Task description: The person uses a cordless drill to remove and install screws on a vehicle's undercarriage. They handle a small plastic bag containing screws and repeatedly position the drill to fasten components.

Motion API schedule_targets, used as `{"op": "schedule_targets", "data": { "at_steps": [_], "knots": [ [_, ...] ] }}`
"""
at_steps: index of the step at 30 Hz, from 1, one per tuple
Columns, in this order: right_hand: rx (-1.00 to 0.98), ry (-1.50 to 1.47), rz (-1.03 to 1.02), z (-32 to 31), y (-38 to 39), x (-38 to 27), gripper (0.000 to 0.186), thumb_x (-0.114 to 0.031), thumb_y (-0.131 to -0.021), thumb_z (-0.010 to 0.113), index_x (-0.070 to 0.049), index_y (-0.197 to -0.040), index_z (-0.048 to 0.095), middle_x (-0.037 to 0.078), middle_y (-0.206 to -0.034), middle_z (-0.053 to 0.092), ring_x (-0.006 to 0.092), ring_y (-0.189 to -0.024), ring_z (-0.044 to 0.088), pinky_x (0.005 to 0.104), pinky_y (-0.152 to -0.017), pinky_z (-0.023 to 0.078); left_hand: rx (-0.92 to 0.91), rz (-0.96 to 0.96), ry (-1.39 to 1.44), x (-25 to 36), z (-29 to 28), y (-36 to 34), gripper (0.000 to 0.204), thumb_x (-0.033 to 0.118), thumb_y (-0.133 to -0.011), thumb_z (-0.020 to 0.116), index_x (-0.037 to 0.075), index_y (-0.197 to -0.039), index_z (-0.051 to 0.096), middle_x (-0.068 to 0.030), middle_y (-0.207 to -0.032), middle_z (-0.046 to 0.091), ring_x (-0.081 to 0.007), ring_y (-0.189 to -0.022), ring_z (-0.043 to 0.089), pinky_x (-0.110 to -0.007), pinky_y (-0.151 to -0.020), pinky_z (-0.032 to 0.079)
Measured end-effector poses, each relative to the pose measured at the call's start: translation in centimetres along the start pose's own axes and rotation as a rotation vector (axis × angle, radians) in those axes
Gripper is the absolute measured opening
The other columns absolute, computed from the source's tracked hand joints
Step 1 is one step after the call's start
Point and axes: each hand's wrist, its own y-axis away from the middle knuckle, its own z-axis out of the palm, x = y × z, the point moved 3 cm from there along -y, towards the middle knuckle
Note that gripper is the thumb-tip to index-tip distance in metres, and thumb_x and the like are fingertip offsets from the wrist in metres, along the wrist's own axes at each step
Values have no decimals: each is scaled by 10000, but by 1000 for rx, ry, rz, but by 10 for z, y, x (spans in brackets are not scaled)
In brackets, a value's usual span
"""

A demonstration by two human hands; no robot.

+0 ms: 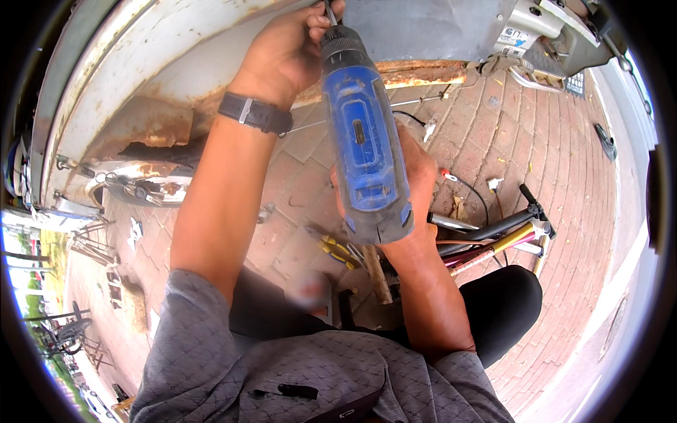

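Observation:
A blue and black cordless drill (pixel 363 141) points away from me, toward the top edge. My right hand (pixel 419 169) is wrapped round its grip, mostly hidden beneath the drill's body. Beyond the black chuck (pixel 341 42), a thin metal bit (pixel 329 13) sticks out. The fingers of my left hand (pixel 289 49) are closed around this bit, close to a grey metal panel (pixel 423 28). Where the bit's tip ends is cut off by the picture's top edge. A dark watch (pixel 254 114) is on my left wrist.
Rusty white bodywork (pixel 155 70) curves along the left, with a rusted lower edge (pixel 416 73). On the brick paving (pixel 303 176) lie yellow-handled pliers (pixel 338 252), a wooden stick (pixel 376 275) and cables (pixel 479 194). Several tubes with black handles (pixel 493 229) lie beside my right knee.

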Motion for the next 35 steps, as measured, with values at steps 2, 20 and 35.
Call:
{"op": "schedule_targets", "data": {
  "at_steps": [2, 20, 35],
  "knots": [
    [-9, -6, 9, 0, 1, 0, 375, 7, -793, 773, 59, -1131, 621, 56, -808, 682, 108, -670, 645, 266, -614, 554, -52, -44, -1, -1, 2, 2, 203, 137, -1070, 568, -7, -1195, 639, 33, -753, 565, -31, -579, 515, -183, -587, 523],
    [54, 3, 77, 3, -6, -21, 450, -186, -811, 767, -4, -1201, 633, 196, -895, 701, 408, -783, 724, 448, -660, 577, -85, 1056, -1848, -102, 88, 161, 1272, 617, -647, 924, -20, -1566, 319, -354, -1567, 327, -449, -1395, 463, -545, -1129, 390],
    [-95, 61, 28, -19, -16, -8, 475, -177, -820, 720, -30, -1257, 608, 191, -914, 693, 424, -816, 701, 499, -701, 563, -40, 892, -1873, -117, 91, 141, 783, 586, -681, 919, 253, -1266, 520, -233, -1538, 386, -496, -1494, 299, -685, -1189, 221]
  ]
}}
